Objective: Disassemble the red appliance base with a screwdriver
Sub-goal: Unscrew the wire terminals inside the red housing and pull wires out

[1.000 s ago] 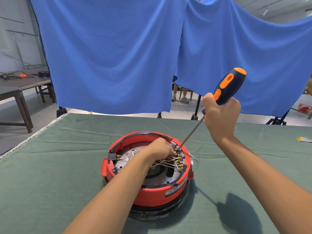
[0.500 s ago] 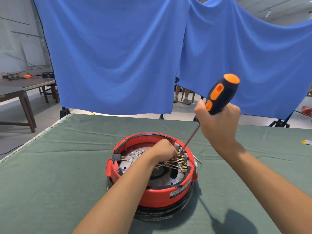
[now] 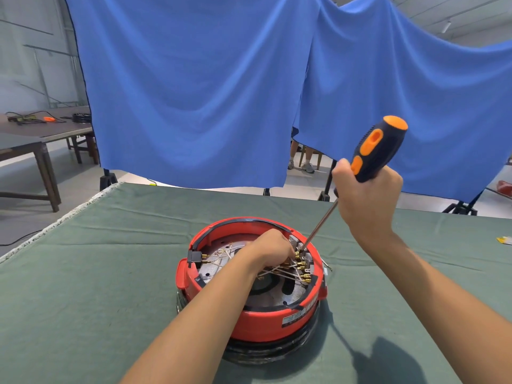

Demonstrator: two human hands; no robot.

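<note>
Both hands are busy: my right hand (image 3: 368, 198) grips the screwdriver (image 3: 371, 153), tip down among the base's (image 3: 266, 322) terminals. My left hand (image 3: 273, 249) pinches wires inside the base, mid-worktop (image 3: 83, 286).

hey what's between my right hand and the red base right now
In the head view, only the screwdriver's bare metal shaft spans that gap, slanting down from the right hand to the terminal block inside the red base, beside the left hand.
</note>
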